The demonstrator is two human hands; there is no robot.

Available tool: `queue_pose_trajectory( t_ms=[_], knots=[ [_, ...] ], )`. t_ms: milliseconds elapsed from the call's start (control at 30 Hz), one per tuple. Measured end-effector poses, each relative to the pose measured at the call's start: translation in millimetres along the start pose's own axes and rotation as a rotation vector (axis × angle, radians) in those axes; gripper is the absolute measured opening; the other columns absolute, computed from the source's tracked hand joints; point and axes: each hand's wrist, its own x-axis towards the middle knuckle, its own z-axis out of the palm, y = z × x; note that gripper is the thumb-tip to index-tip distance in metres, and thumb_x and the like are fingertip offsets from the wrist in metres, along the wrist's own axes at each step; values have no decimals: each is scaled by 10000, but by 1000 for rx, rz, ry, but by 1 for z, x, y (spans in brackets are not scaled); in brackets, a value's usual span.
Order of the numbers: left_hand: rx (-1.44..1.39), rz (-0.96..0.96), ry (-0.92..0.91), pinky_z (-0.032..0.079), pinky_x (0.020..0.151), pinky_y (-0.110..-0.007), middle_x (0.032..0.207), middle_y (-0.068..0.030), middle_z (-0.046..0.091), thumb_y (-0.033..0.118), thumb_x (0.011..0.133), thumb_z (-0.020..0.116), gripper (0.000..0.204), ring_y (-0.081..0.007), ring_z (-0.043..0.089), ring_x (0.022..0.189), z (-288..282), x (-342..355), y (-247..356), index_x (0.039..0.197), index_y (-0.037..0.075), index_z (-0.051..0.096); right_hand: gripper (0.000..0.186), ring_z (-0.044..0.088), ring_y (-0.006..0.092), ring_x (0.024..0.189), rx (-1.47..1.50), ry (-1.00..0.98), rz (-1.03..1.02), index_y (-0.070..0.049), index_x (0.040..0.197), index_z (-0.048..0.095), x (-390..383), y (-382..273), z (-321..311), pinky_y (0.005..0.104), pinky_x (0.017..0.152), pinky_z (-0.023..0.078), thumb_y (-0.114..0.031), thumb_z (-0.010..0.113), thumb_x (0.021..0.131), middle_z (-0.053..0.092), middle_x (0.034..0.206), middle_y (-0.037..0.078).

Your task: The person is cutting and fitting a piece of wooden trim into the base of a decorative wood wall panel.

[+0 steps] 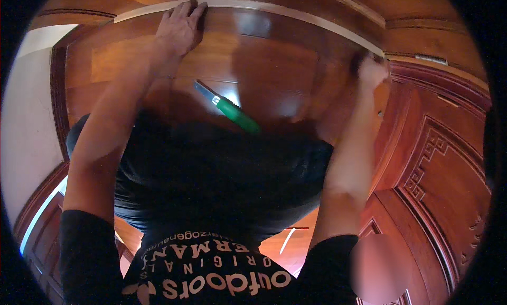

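My left hand (179, 26) lies flat against a glossy reddish wooden door (264, 62), its fingertips on a cream strip (296, 11) that runs along the door's upper edge. My right hand (372, 70) is blurred at the strip's right end, touching the door; its fingers look curled, but I cannot tell whether they grip the strip. A utility knife with a green handle (235, 113) and grey blade end juts out over my black shirt (222, 167), between my arms. Neither hand touches it, and what holds it is hidden.
A carved wooden door panel (438, 162) with a raised fret pattern fills the right side. A metal hinge (430, 58) sits on the frame beside my right hand. A pale wall (26, 109) borders the left. Wooden frame mouldings (412, 25) run above.
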Motion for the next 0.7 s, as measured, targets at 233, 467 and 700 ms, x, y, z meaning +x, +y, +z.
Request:
queue_pose_trajectory(
  t_ms=[233,467,700],
  knots=[
    [-67,-96,-159,444,1104,-489,1387,-149,583,265,938,624,524,-356,569,1279,-23,10,3,1441,179,507,641,675,373,1167,-233,-129,472,9,1247,696,40,50,-5,470,1039,505,-503,688,862,705,1233,263],
    [-13,39,-103,487,1044,-526,1364,-198,553,198,909,657,695,-443,582,1207,-2,7,4,1552,212,392,746,646,408,1228,-257,-260,416,67,1290,653,67,65,-18,456,1048,503,-558,651,882,677,1282,287],
    [12,-2,-166,472,1063,-522,1347,-181,568,241,871,682,748,-370,569,1268,5,11,5,1560,226,390,631,677,320,1016,-82,-347,389,54,1082,731,66,99,4,410,901,524,-538,695,867,728,1094,194]
  ],
)
